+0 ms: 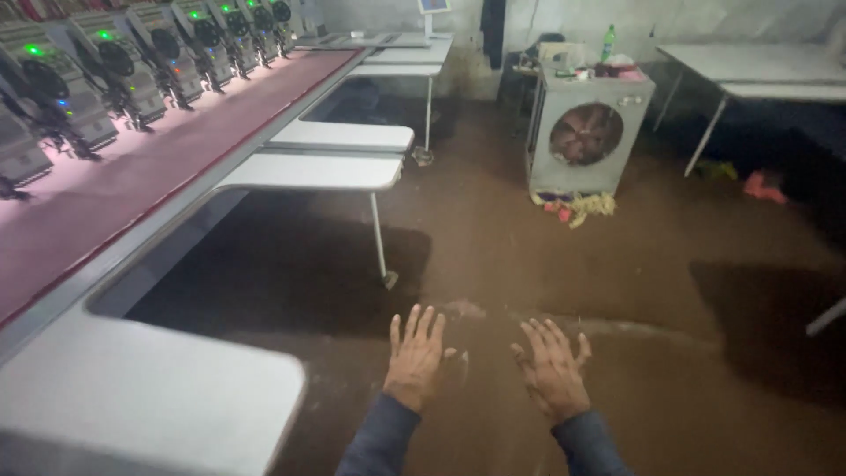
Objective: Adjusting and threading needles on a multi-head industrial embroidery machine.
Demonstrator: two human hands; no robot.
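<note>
**Both hands spread open above bare floor beside embroidery line**

The left hand (416,354) and right hand (553,368) are held out low in the frame, palms down, fingers splayed. Both grips are released; nothing is grasped and nothing is touched. Dark blue sleeves are seen at both wrists. The hands are set apart from each other, with a gap between the thumbs.

Directly under and ahead of the hands, the brown dusty concrete floor (529,256) is seen; this is the nearest surface. A pale scuffed streak is seen on the floor just beyond the fingertips.

At left, the long white worktop with rounded tab extensions (150,388) is seen, with the nearest tab just beside the left hand, not touching. A stretch of maroon fabric (132,176) is laid flat along that worktop. Above the fabric, a row of grey embroidery machine heads with green lights (115,66) is lined up towards the back wall.

Farther off, a grey box-shaped air cooler with a round fan (586,137) is stood on the floor, well apart from the hands. A green plastic bottle (608,41) is stood on its top. Scraps of coloured cloth are piled at its base. A second white worktop (758,70) is seen at upper right.
</note>
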